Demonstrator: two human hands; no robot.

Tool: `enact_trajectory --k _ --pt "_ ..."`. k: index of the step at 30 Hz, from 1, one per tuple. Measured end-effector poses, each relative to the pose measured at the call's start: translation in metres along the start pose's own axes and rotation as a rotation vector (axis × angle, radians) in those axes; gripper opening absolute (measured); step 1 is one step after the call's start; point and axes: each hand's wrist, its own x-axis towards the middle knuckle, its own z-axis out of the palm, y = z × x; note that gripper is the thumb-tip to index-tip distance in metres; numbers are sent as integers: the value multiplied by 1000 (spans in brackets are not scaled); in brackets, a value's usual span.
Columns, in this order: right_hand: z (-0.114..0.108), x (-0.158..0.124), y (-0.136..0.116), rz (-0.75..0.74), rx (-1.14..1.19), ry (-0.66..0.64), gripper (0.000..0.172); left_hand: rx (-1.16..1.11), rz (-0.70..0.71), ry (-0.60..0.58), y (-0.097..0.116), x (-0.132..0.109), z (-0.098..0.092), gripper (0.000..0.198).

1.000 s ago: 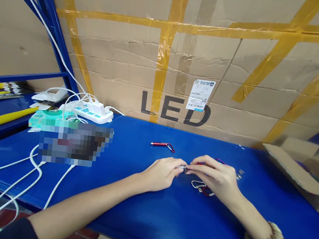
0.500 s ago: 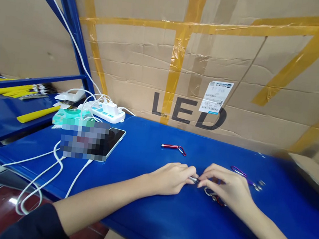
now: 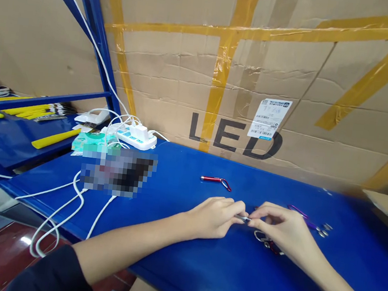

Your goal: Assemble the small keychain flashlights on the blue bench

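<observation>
My left hand (image 3: 216,217) is closed around a small silvery metal piece (image 3: 242,218) whose tip sticks out between thumb and fingers. At that tip, the thumb and fingers of my right hand (image 3: 278,223) are pinched together; what they grip is too small to name. Partly under my right hand lie a metal ring and a red clip (image 3: 269,242). A red tube with a red carabiner (image 3: 213,179) rests on the blue table beyond my left hand. To the right of my right hand is a purple carabiner piece (image 3: 303,216) with small silvery parts (image 3: 323,231) beside it.
A power strip (image 3: 138,139) with white cables and a green packet (image 3: 91,142) stand at the back left, near a blurred-out device (image 3: 120,174). Behind the blue table (image 3: 180,265) rises a large cardboard box (image 3: 173,82). Yellow tools (image 3: 56,138) lie far left.
The whole view has shifted slightly, so things appear a little further right. Both hands keep nearly the same pose, with the silvery piece still between them.
</observation>
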Motion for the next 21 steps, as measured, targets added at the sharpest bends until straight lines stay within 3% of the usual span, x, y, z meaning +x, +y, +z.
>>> enact_trajectory --k 10,17,21 --pt "-1 3 -12 237 3 -41 42 -14 -28 -56 1 1 -3 18" --pt "-1 2 -13 121 34 59 39 -45 -4 20 1 0 -2 15" --pt "-1 1 -9 182 70 -18 38 -57 5 8 1 -1 -1 13"
